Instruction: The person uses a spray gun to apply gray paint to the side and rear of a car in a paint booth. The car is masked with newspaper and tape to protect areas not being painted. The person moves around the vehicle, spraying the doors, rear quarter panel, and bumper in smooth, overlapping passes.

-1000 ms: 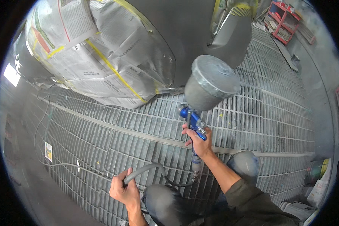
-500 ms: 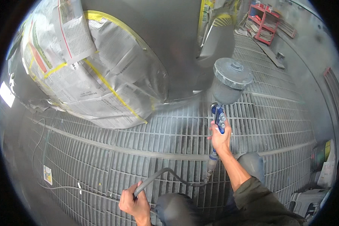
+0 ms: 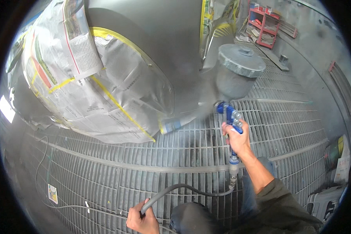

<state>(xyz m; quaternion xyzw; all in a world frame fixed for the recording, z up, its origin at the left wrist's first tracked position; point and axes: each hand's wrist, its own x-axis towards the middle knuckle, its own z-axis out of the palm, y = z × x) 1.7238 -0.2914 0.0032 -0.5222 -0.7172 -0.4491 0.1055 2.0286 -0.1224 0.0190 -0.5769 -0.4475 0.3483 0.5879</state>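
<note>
My right hand is wrapped round the grip of a blue spray gun, with a lidded grey paint cup on top. The gun's nozzle points left at the lower edge of a grey car body panel, and a faint mist hangs between them. From the gun's base a grey air hose curves across to my left hand, closed round it near the lower edge. Left of the gun, newspaper masking with yellow tape covers the wheel area.
Metal floor grating spreads below the car. A red shelf rack stands at the far right. A grey case lies at the lower right. The hose trails left over the grating, past a small printed card.
My right hand and the spray gun have shifted slightly right, and the paint cup appears nearer. My view has shifted a little. Both hands keep their hold.
</note>
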